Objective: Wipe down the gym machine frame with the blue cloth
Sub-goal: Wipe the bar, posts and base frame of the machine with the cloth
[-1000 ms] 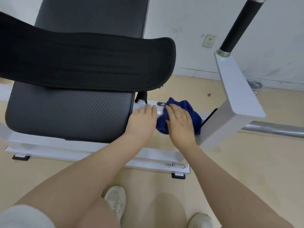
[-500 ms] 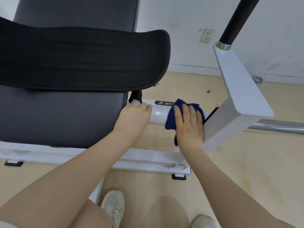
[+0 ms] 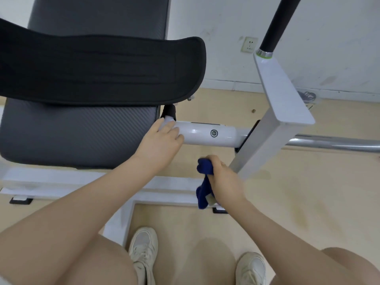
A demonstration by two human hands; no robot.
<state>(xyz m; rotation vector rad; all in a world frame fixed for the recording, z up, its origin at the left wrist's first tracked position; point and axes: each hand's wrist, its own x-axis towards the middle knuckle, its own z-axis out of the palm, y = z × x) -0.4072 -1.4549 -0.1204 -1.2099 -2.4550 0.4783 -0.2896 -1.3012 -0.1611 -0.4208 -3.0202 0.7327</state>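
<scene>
Nearest the camera: two off-white canvas sneakers (image 3: 144,251) on the pale wooden floor (image 3: 308,192), bare knees at either side.

Right hand (image 3: 225,179) held above the floor, off the machine, near the white angled frame post (image 3: 265,145). Fingers curled tight round the bunched dark blue cloth (image 3: 204,183); one end pokes out above the fist, the rest hangs below it. Cloth touches no part of the frame.

Left hand (image 3: 162,140) rests on the glossy white horizontal frame tube (image 3: 207,133), at its end beside the grey textured seat pad (image 3: 78,132). Fingers lie close together, bent over the top of the tube.

White base rails (image 3: 67,179) run under the seat.

Farther back: black padded cross cushion (image 3: 98,69), black upright handle bar (image 3: 277,23) rising from the post, white wall with a socket (image 3: 249,44).
</scene>
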